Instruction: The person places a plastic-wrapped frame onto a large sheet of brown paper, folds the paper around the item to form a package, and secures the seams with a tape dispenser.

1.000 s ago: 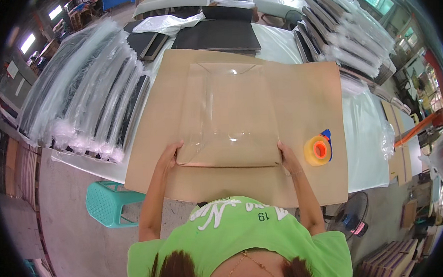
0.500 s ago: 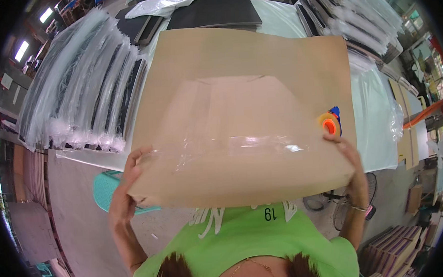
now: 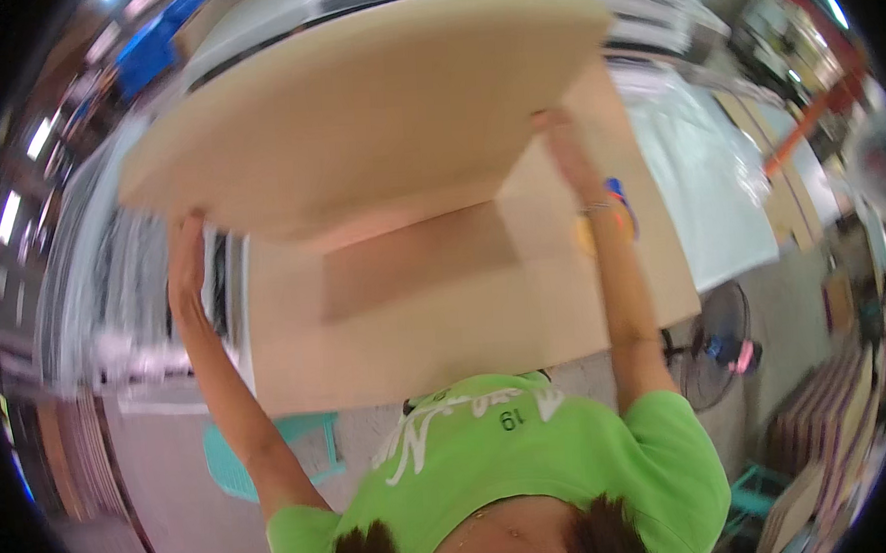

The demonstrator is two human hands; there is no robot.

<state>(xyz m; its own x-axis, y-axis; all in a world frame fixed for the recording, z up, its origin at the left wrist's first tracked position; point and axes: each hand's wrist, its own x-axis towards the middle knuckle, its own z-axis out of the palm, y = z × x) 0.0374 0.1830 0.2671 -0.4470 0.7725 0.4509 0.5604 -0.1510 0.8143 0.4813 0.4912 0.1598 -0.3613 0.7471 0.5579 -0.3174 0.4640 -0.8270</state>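
Note:
A flat brown cardboard box (image 3: 375,120) is lifted and tilted up, its broad face toward me and its lower edge over a large brown cardboard sheet (image 3: 417,348) on the table. My left hand (image 3: 189,252) grips the box at its lower left, thumb on the near face and fingers hidden behind. At the right end my right hand (image 3: 569,155) holds the box by its edge, its fingers partly hidden and smeared by motion. A tape dispenser (image 3: 616,189), blue with a yellow-orange roll, lies on the sheet, partly covered by my right forearm.
Stacks of plastic-wrapped panels (image 3: 123,293) stand at the left, with more at the back right. White plastic sheeting (image 3: 704,183) covers the table's right side. A teal stool (image 3: 235,468) is below the table at left, a fan (image 3: 717,347) on the right.
The box has been raised from lying near me and tipped up, away to the far left. Both my hands have moved forward with it, uncovering the near part of the cardboard sheet.

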